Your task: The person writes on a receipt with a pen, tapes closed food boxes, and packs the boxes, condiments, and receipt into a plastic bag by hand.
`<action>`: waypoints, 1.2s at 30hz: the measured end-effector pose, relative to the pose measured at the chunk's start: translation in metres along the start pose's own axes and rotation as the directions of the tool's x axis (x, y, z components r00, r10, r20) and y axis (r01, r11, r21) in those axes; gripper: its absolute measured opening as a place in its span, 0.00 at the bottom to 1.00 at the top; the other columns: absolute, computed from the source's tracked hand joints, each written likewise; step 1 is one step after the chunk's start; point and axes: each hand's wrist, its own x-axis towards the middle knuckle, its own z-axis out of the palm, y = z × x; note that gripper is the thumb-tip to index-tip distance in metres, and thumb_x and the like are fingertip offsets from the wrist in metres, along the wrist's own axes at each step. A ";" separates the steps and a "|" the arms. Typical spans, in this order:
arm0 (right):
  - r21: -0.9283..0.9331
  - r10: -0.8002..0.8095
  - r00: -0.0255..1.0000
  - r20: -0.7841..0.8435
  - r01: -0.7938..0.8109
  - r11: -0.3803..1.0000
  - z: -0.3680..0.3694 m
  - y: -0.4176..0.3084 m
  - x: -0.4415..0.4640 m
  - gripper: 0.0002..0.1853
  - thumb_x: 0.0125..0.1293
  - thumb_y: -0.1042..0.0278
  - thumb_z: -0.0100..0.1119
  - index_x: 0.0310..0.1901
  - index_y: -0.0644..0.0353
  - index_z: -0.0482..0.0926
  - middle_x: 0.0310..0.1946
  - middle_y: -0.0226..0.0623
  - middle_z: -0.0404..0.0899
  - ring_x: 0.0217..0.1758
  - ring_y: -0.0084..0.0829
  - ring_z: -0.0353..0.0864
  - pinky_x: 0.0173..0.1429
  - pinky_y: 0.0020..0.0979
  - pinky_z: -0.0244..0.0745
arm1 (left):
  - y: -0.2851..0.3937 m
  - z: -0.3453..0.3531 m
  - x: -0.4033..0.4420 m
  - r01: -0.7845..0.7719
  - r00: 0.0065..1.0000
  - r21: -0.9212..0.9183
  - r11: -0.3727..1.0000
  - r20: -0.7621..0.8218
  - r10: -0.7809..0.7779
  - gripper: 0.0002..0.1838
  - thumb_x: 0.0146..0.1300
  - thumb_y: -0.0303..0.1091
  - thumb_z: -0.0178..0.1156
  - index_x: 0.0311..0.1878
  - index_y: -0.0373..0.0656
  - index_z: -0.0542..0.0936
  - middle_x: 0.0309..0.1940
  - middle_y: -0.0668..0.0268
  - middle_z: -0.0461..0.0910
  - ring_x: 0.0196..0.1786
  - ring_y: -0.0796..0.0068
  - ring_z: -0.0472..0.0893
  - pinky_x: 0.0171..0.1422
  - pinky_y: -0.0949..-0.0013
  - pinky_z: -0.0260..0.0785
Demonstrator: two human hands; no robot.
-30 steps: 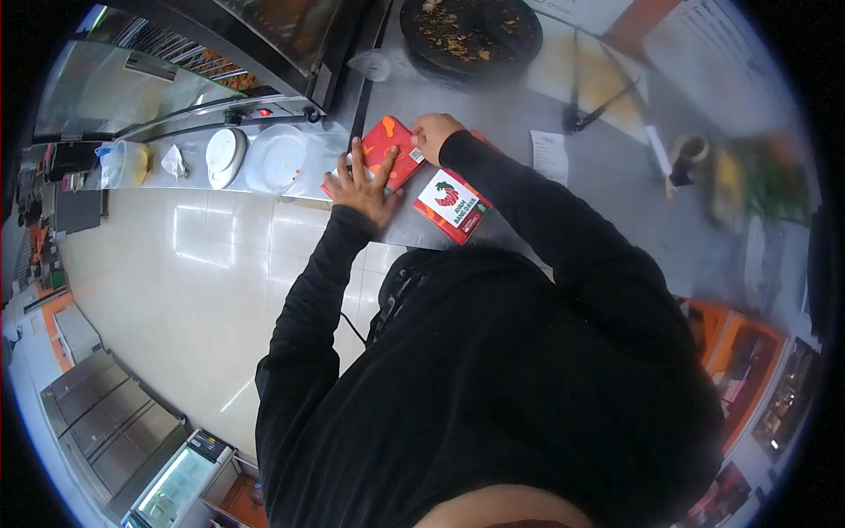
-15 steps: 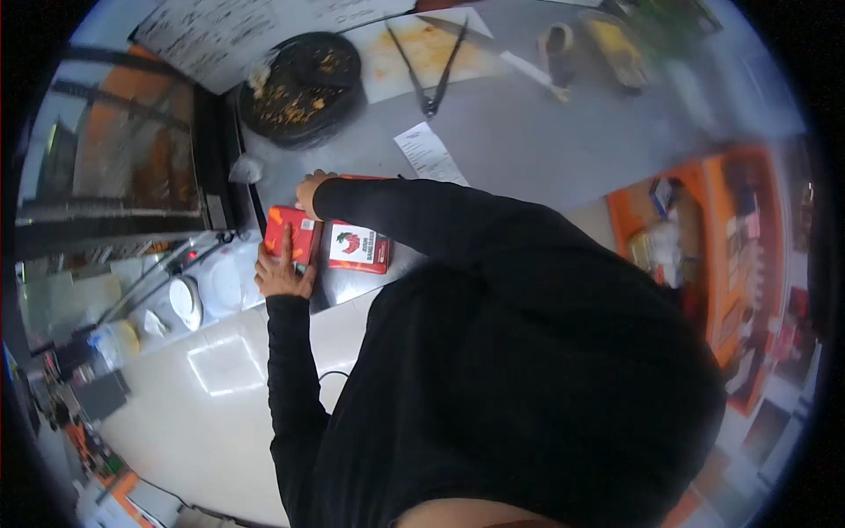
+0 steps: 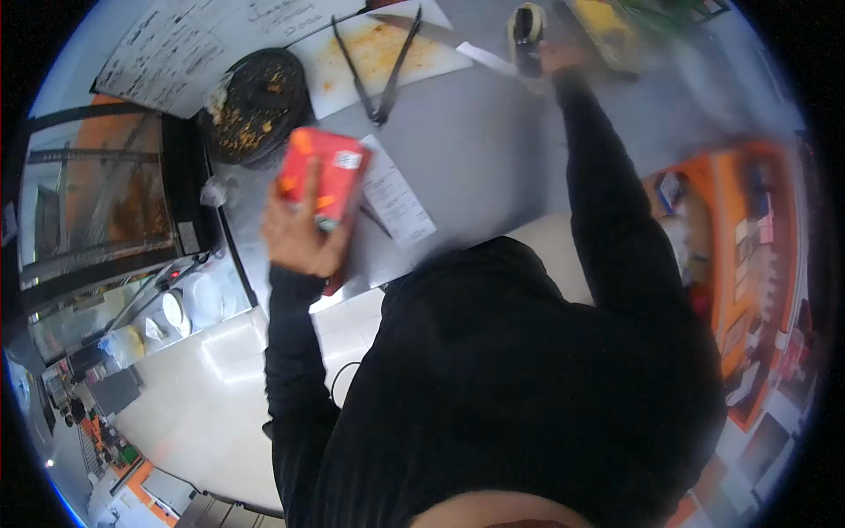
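The left hand has its grip closed about a red box, one finger stretched along the printed top and the thumb at its near side. The box is over the counter near its front edge, covering a corner of the receipt; whether its underside touches the counter cannot be told. Its long axis seems to run away from the wearer, the far end towards the dark round block, with a small white label at the far right corner.

Half a second ago the box lay well apart from the receipt and the right hand was at its far edge. Now that hand is extended to the right, at the tape roll; its fingers are blurred, so its grip cannot be told. The white-labelled red panel formerly beside the box has left view.
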 end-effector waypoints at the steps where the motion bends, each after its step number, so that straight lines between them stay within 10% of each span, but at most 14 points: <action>1: 0.105 0.075 0.997 0.019 -0.076 0.992 0.010 0.001 -0.002 0.26 0.70 0.39 0.49 0.51 0.51 0.86 0.52 0.48 0.84 0.58 0.50 0.80 0.65 0.48 0.72 | 0.027 0.024 0.015 -0.047 0.999 -0.092 0.995 -0.010 0.046 0.49 0.50 0.57 0.65 0.78 0.70 0.58 0.67 0.32 0.59 0.65 0.32 0.67 0.65 0.38 0.62; 9: 0.537 0.163 0.929 0.333 -0.329 0.777 -0.014 -0.018 -0.011 0.18 0.66 0.52 0.64 0.46 0.58 0.87 0.44 0.47 0.86 0.46 0.40 0.88 0.50 0.40 0.82 | 0.167 0.173 0.084 -0.094 0.976 0.076 0.993 0.204 0.077 0.49 0.46 0.59 0.64 0.76 0.78 0.58 0.73 0.44 0.54 0.64 0.38 0.65 0.62 0.36 0.58; 16: 0.896 0.098 0.995 -0.035 -0.012 0.444 0.033 -0.009 -0.044 0.13 0.64 0.59 0.65 0.37 0.64 0.84 0.41 0.43 0.85 0.44 0.37 0.84 0.51 0.36 0.79 | 0.178 0.179 0.091 -0.075 0.981 0.098 0.992 0.185 0.056 0.52 0.43 0.55 0.67 0.76 0.78 0.58 0.72 0.44 0.55 0.65 0.39 0.65 0.61 0.41 0.61; 18: 0.760 0.049 0.958 -0.283 0.193 0.621 0.048 -0.005 -0.060 0.13 0.61 0.60 0.67 0.34 0.63 0.84 0.45 0.43 0.83 0.51 0.38 0.81 0.56 0.36 0.76 | 0.178 0.178 0.092 -0.086 0.980 0.088 0.992 0.189 0.069 0.52 0.43 0.55 0.68 0.76 0.77 0.58 0.72 0.43 0.55 0.65 0.39 0.65 0.61 0.41 0.61; 23: 0.770 0.121 0.971 -0.204 0.083 0.632 0.063 0.001 -0.074 0.11 0.57 0.61 0.68 0.29 0.60 0.83 0.49 0.43 0.78 0.59 0.41 0.74 0.61 0.40 0.72 | 0.178 0.178 0.091 -0.089 0.980 0.075 0.993 0.184 0.074 0.51 0.43 0.54 0.68 0.76 0.76 0.59 0.72 0.43 0.56 0.65 0.38 0.64 0.62 0.40 0.60; 25: 0.414 -0.070 0.912 -0.405 0.252 0.875 0.044 0.001 -0.067 0.09 0.57 0.62 0.67 0.29 0.60 0.83 0.47 0.43 0.77 0.56 0.44 0.74 0.59 0.42 0.72 | 0.178 0.180 0.092 -0.079 0.980 0.059 0.995 0.188 0.067 0.49 0.44 0.56 0.67 0.75 0.76 0.61 0.72 0.43 0.55 0.65 0.37 0.63 0.63 0.38 0.57; 28: 0.172 -0.072 0.969 -0.234 0.115 0.978 0.024 0.000 -0.068 0.07 0.59 0.64 0.65 0.31 0.58 0.84 0.39 0.40 0.79 0.49 0.42 0.77 0.54 0.43 0.75 | 0.181 0.174 0.089 -0.092 0.992 0.017 0.996 0.085 0.091 0.49 0.43 0.50 0.70 0.74 0.71 0.64 0.70 0.46 0.59 0.66 0.39 0.64 0.67 0.38 0.58; 31: 0.347 -0.144 0.951 -0.274 0.237 0.907 -0.001 0.010 -0.088 0.06 0.62 0.66 0.63 0.36 0.58 0.85 0.34 0.38 0.82 0.42 0.40 0.82 0.49 0.39 0.78 | 0.172 0.191 0.083 -0.139 0.990 -0.168 0.976 -0.029 0.136 0.45 0.43 0.46 0.72 0.71 0.64 0.71 0.68 0.50 0.62 0.67 0.43 0.65 0.71 0.36 0.55; 36: 0.805 -0.365 0.913 0.181 0.076 0.588 -0.062 -0.016 -0.183 0.11 0.68 0.65 0.64 0.48 0.60 0.84 0.32 0.37 0.87 0.36 0.25 0.86 0.46 0.29 0.78 | 0.162 0.202 0.077 -0.253 0.960 -0.263 0.931 -0.189 0.207 0.39 0.44 0.40 0.76 0.64 0.52 0.76 0.58 0.59 0.75 0.65 0.52 0.72 0.73 0.34 0.57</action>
